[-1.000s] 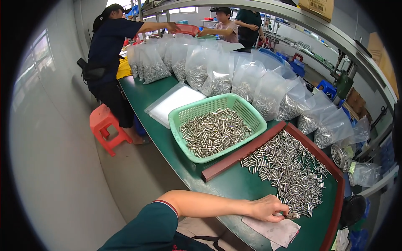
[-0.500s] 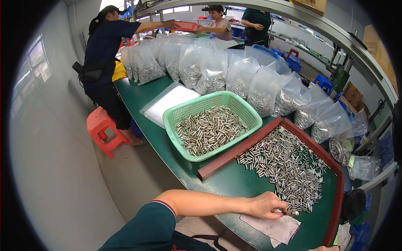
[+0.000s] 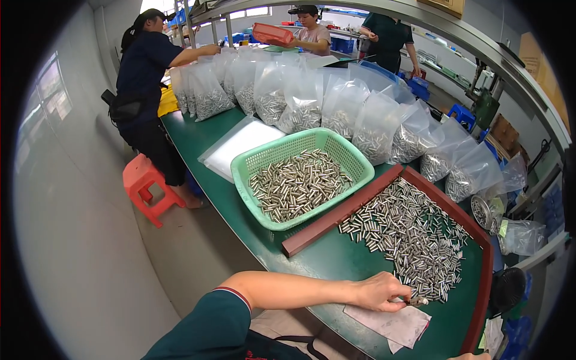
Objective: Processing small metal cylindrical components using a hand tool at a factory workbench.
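Note:
Reaching in from the lower left, my left hand (image 3: 383, 292) is closed, its fingertips pinched at the near edge of a spread of small silver metal pins (image 3: 414, 240). Something small with a pale end pokes out past the fingertips, too small to name. Beneath the hand, a pinkish-white cloth (image 3: 393, 327) lies on the green table (image 3: 318, 264). Only a sliver of my right hand (image 3: 471, 356) shows at the bottom edge, its fingers hidden. A dark-red rail frame (image 3: 342, 210) borders the loose pins. Beside it stands a green plastic basket (image 3: 242, 180) holding many more pins.
Clear bags of pins (image 3: 300, 108) line the far side. A flat stack of empty bags (image 3: 237, 147) lies behind the basket. A black fan (image 3: 507, 291) stands at right. One person (image 3: 144, 78) stands by a red stool (image 3: 147, 186); another holds a red basket (image 3: 272, 34).
The person at the left has let go of the red basket, which the other person now holds tilted. A third person has shifted right. My left hand has barely moved.

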### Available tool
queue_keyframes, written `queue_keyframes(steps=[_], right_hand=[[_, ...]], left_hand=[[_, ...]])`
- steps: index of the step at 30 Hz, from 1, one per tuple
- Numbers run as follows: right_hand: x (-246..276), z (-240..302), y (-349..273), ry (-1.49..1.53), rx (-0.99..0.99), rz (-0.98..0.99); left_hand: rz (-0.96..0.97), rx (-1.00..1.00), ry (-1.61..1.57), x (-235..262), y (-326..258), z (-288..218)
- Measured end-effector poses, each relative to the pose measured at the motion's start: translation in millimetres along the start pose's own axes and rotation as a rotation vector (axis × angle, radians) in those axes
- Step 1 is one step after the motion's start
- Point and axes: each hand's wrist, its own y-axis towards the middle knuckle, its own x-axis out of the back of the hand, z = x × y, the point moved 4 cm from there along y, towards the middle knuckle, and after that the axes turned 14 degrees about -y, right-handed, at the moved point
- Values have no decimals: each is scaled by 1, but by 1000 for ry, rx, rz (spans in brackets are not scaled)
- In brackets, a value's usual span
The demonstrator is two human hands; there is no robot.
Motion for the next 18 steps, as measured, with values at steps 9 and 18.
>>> queue_keyframes(steps=[9,18], right_hand=[[-4,5,-10,-4,-1,-22],[62,-18,-111,-1995,-604,-740]], left_hand=[[-1,-22,15,0,-2,1],[-13,-14,12,2,-1,-2]])
